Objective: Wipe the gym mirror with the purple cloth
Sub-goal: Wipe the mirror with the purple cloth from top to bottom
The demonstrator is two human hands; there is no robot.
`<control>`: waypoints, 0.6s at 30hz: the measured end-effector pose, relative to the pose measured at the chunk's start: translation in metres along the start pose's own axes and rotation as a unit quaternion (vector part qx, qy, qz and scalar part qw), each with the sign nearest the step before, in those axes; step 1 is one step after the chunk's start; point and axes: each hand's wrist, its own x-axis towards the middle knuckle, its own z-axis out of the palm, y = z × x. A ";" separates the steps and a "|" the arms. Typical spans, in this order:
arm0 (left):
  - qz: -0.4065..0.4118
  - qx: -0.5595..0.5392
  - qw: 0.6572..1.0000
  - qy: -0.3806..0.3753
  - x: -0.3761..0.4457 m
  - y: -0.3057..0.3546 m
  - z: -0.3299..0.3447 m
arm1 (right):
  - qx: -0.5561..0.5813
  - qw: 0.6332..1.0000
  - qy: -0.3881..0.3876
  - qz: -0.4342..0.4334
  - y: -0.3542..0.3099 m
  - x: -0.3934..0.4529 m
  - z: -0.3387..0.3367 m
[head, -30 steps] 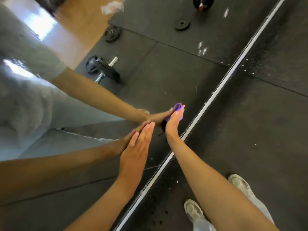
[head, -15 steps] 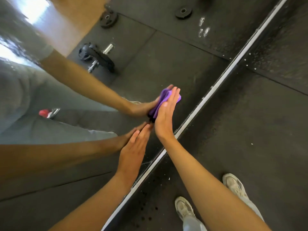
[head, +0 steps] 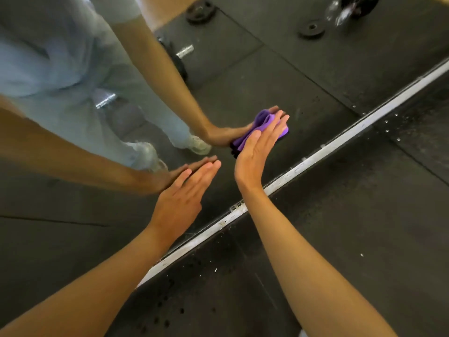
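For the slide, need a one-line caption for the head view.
Right hand presses purple cloth flat on gym mirror; left hand braces on the glass.

Black rubber floor (head: 364,215), water-spotted; weight plate (head: 311,31) and dumbbell (head: 181,60) reflected.

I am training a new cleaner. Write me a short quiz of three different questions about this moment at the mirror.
1. True or false: the right hand presses the purple cloth on the mirror with straight fingers.
2. What does the left hand do? A. holds a spray bottle B. rests flat on the glass C. hangs at the side
3. Fill in: the white strip runs along the mirror's ____ edge.

Key: 1 true; 2 B; 3 bottom.
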 end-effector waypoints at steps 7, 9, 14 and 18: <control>-0.077 0.008 0.994 0.075 0.016 0.063 0.046 | -0.014 0.999 0.044 -0.012 0.075 0.027 -0.008; -0.086 0.015 0.992 0.088 0.020 0.079 0.059 | 0.011 0.998 0.061 0.032 0.105 0.031 -0.010; -0.105 0.054 0.985 0.123 0.031 0.110 0.085 | 0.045 0.995 0.067 0.061 0.179 0.020 -0.007; -0.078 0.086 0.984 0.133 0.030 0.132 0.104 | 0.039 0.993 0.077 0.077 0.236 0.009 0.000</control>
